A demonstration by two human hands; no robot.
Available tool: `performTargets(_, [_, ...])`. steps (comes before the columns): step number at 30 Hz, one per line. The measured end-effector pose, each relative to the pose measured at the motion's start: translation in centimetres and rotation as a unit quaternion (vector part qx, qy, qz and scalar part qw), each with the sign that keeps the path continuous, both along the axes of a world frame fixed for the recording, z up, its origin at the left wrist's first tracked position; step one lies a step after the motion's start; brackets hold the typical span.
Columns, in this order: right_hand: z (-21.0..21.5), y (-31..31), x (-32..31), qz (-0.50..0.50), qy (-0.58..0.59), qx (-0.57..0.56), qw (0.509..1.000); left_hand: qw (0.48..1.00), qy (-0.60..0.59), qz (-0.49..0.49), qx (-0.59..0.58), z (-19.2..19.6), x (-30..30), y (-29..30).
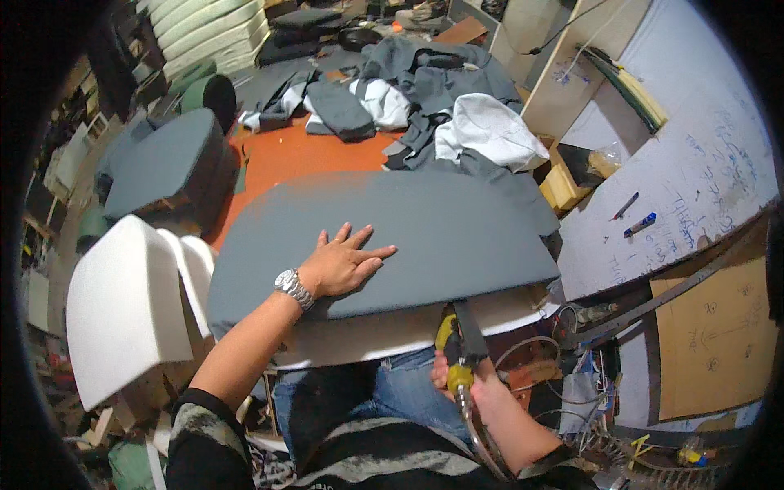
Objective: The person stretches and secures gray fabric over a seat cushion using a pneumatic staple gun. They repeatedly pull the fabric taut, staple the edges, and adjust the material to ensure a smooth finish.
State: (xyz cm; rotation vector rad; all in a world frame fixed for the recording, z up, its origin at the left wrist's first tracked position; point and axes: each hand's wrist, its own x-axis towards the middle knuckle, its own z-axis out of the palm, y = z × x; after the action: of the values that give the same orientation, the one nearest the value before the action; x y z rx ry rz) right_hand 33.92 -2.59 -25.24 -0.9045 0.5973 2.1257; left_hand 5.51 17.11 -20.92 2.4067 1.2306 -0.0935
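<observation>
A large grey fabric-covered cushion panel [441,220], rounded along its far side, lies in front of me. Flat on its top rests my left hand [339,265], fingers spread, a metal watch [292,287] on the wrist. My right hand [449,371] is wrapped round a yellow and black staple gun [461,339], with an air hose [478,437] running from its lower end. The gun's nose meets the panel's near edge from below; the exact contact point is hidden. White material [367,339] hangs beneath that edge.
White curved foam pieces [126,302] stand at the left, near a grey upholstered seat [163,163]. Grey and white fabric pieces [482,131] pile up beyond the panel on an orange surface [318,155]. Markers [641,225] lie on the white board [686,180] at the right.
</observation>
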Motion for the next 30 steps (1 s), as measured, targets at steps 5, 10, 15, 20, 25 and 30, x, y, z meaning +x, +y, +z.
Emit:
performTargets(5, [0.5,0.8,-0.1,0.008,0.024,-0.021,0.999,0.998,-0.012,-0.036,0.05,1.7,0.4,-3.7])
performTargets(10, [0.8,-0.4,-0.3,-0.01,0.063,-0.012,0.998,0.988,0.026,-0.088,0.121,2.2,0.5,-6.9])
performTargets(15, [1.7,-2.0,-0.2,-0.004,0.055,-0.007,0.998,0.968,0.059,-0.123,0.211,1.7,0.0,-8.5])
performTargets(20, [3.5,-4.0,-1.0,0.007,0.088,0.029,0.996,0.955,0.074,-0.089,0.274,1.0,-0.1,-7.6])
performTargets(25, [4.9,-3.8,-6.0,0.057,-0.004,0.061,0.997,0.956,0.047,-0.023,0.289,0.9,-0.8,-6.0])
performTargets(30, [8.4,-2.1,-8.5,0.122,-0.192,0.081,0.97,0.957,0.036,-0.011,0.287,0.7,-0.8,-5.7])
